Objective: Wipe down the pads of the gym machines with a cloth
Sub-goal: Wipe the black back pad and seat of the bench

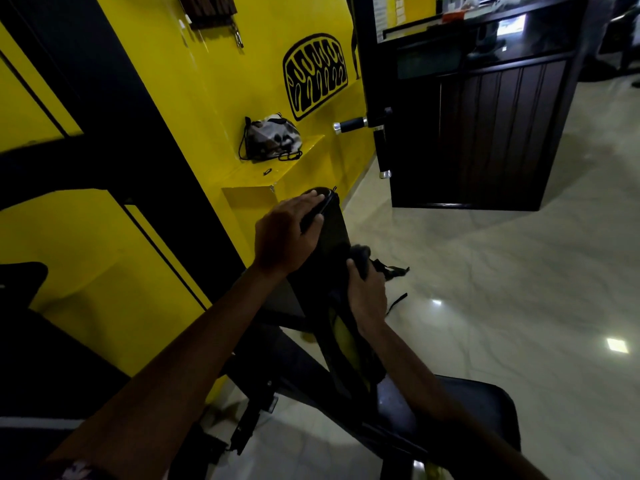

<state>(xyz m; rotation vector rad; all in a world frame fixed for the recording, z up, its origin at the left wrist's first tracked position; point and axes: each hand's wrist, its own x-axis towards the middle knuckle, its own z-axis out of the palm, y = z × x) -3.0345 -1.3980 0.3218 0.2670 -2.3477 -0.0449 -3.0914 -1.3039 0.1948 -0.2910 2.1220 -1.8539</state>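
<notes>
At frame centre, the left hand (285,235) grips the back pad's (334,230) top while the right hand (366,289) clutches a dark cloth (361,256), wiping; next, probably downward strokes.

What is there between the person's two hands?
In the head view, only the black back pad of the bench: the left hand holds its top, the right hand presses a dark cloth lower down.
</notes>
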